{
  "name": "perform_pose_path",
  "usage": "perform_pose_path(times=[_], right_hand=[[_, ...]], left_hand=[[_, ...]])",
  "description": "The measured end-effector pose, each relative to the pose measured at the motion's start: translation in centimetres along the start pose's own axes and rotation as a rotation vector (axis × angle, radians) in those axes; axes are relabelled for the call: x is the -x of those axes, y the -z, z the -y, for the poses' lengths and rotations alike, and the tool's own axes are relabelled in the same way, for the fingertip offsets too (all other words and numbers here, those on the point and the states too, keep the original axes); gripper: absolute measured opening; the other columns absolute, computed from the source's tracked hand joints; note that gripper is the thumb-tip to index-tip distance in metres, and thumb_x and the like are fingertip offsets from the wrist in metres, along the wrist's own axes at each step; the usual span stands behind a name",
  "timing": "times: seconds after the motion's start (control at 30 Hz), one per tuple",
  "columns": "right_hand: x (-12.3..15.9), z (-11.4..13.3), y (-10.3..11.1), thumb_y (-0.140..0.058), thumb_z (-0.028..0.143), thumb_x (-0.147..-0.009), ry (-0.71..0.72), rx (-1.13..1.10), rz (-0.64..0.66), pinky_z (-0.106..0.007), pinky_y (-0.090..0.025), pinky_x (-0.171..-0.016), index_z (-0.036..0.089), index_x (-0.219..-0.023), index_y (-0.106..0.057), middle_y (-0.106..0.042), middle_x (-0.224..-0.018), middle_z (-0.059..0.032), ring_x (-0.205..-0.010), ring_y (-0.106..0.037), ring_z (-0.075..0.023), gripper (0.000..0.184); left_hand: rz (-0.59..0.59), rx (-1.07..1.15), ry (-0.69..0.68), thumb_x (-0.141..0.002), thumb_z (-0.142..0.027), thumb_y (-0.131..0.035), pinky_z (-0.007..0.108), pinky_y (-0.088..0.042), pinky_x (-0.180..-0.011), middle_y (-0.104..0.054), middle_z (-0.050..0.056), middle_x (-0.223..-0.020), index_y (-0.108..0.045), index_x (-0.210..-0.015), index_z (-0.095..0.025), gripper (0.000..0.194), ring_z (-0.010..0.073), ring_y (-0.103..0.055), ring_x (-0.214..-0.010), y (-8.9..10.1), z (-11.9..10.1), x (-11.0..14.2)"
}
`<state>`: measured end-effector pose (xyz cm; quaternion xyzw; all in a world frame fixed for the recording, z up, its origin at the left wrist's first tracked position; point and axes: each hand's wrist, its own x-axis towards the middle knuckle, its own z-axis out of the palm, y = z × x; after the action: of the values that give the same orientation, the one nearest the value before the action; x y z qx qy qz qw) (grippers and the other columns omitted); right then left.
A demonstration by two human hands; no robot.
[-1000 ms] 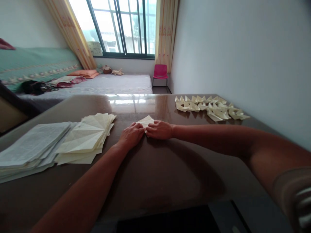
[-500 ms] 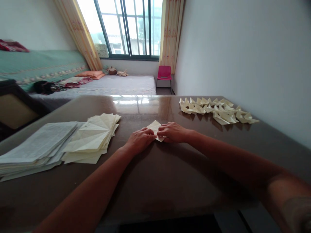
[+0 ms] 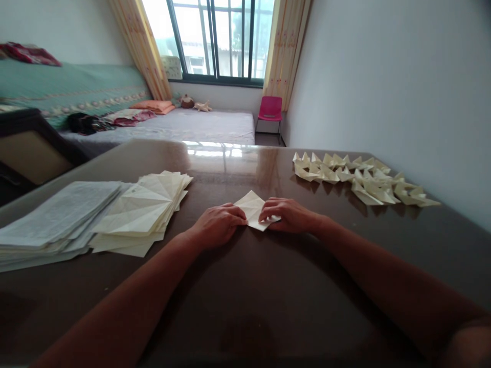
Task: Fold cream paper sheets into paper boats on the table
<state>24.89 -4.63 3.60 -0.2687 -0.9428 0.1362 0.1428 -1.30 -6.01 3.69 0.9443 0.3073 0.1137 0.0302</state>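
Your left hand pinches the left edge of a folded paper, and your right hand grasps its right corner. The paper lies before you on the brown table. Leftward, creased cream sheets sit beside printed pages; farther right, folded pieces stand near the wall.

Bedroom in a home, wide bed with folded orange bedding, patterned curtains, soft toys
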Motion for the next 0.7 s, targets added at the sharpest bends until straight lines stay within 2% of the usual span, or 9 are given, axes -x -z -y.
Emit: perform_pose_path(times=[0.13, 0.3, 0.43, 0.57, 0.63, 0.7], right_hand=[[-0.4, -0.1, -0.4, -0.056, 0.038, -0.088, -0.044, -0.165, -0.041, -0.024, -0.039, -0.068, 0.019, -0.087, -0.069, -0.064, -0.085, -0.0040, -0.075, -0.054, -0.0130, 0.024], [-0.8, 0.4, -1.4, -0.045, 0.045, -0.091, -0.303, -0.140, -0.121, -0.022, -0.030, -0.056, 0.015, -0.063, -0.057, -0.048, -0.058, 0.0031, -0.056, -0.039, -0.0083, 0.044], [-0.9, 0.7, -1.8, -0.045, 0.047, -0.090, -0.437, -0.146, -0.129, -0.022, -0.028, -0.054, 0.015, -0.063, -0.056, -0.047, -0.057, 0.0037, -0.056, -0.040, -0.0086, 0.044], [-0.8, 0.7, -1.6, -0.052, 0.049, -0.086, -0.421, -0.378, -0.161, -0.021, -0.034, -0.056, 0.014, -0.076, -0.064, -0.056, -0.065, 0.0023, -0.060, -0.045, -0.0095, 0.038], [-0.7, 0.6, -1.1, -0.059, 0.047, -0.082, -0.345, -0.448, -0.100, -0.021, -0.038, -0.059, 0.015, -0.084, -0.068, -0.062, -0.072, 0.0009, -0.063, -0.050, -0.0104, 0.034], [-0.5, 0.4, -0.5, -0.062, 0.043, -0.081, -0.233, -0.427, -0.015, -0.022, -0.040, -0.063, 0.017, -0.086, -0.071, -0.066, -0.078, -0.0011, -0.068, -0.053, -0.0118, 0.028]], left_hand=[[0.021, -0.019, 0.020, -0.085, -0.017, -0.044, 0.026, -0.048, -0.082, -0.068, -0.005, -0.112, -0.070, -0.103, -0.029, 0.035, 0.0163, -0.061, -0.098, 0.3, -0.3, 0.0], [0.033, -0.009, 0.047, -0.084, -0.016, -0.043, 0.027, -0.048, -0.083, -0.069, -0.005, -0.111, -0.071, -0.102, -0.030, 0.035, 0.0164, -0.062, -0.099, 0.5, -0.2, 0.1], [0.022, 0.012, 0.054, -0.082, -0.015, -0.044, 0.026, -0.048, -0.082, -0.069, -0.004, -0.110, -0.071, -0.101, -0.029, 0.036, 0.0165, -0.061, -0.100, 0.3, -0.2, 0.1], [0.002, 0.034, 0.063, -0.082, -0.016, -0.044, 0.025, -0.048, -0.081, -0.069, -0.003, -0.108, -0.071, -0.098, -0.028, 0.033, 0.0160, -0.060, -0.097, 0.1, -0.1, 0.1], [0.004, 0.038, 0.064, -0.083, -0.016, -0.044, 0.025, -0.048, -0.081, -0.069, -0.003, -0.108, -0.071, -0.097, -0.028, 0.033, 0.0160, -0.060, -0.097, 0.2, -0.1, 0.1], [0.011, 0.037, 0.059, -0.082, -0.016, -0.044, 0.026, -0.048, -0.081, -0.069, -0.003, -0.107, -0.071, -0.096, -0.028, 0.033, 0.0163, -0.059, -0.097, 0.3, -0.2, 0.0]])
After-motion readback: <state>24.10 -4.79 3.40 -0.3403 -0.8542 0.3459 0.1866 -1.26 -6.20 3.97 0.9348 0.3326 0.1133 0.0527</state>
